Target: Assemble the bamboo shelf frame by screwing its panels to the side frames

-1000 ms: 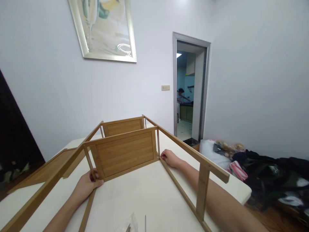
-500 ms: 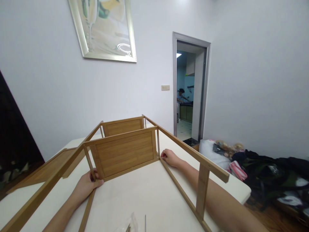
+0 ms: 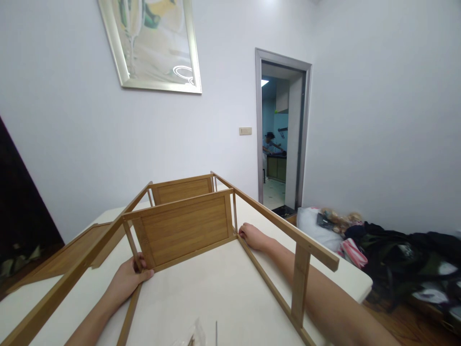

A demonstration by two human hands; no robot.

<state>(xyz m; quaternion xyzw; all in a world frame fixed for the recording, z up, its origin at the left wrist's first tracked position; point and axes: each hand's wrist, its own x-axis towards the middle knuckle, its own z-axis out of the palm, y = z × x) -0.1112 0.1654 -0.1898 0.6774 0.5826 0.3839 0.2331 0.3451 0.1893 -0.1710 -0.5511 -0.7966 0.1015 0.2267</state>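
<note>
A brown wooden shelf frame [image 3: 264, 206] lies on its side on a white table [image 3: 187, 298]. Two panels cross between its rails, the nearer shelf panel [image 3: 183, 228] standing on edge. At that panel's lower left corner, my left hand [image 3: 131, 276] is closed around the joint of the upright and the bottom rail, thumb on the near side. My right hand [image 3: 252, 236] is at the lower right corner, outside the frame, its fingers curled in at the joint. The fingertips there are partly hidden, and whether they hold a small part cannot be made out.
Another wooden panel [image 3: 65, 254] lies on the left of the table. A clear plastic bag [image 3: 194, 334] with small hardware and a thin metal rod [image 3: 216, 331] lie at the near edge. Clothes [image 3: 396, 259] are heaped at right. A person [image 3: 270, 144] is beyond the doorway.
The view has shifted very slightly. Both hands stay at the same corners of the shelf panel, and the frame has not visibly moved.
</note>
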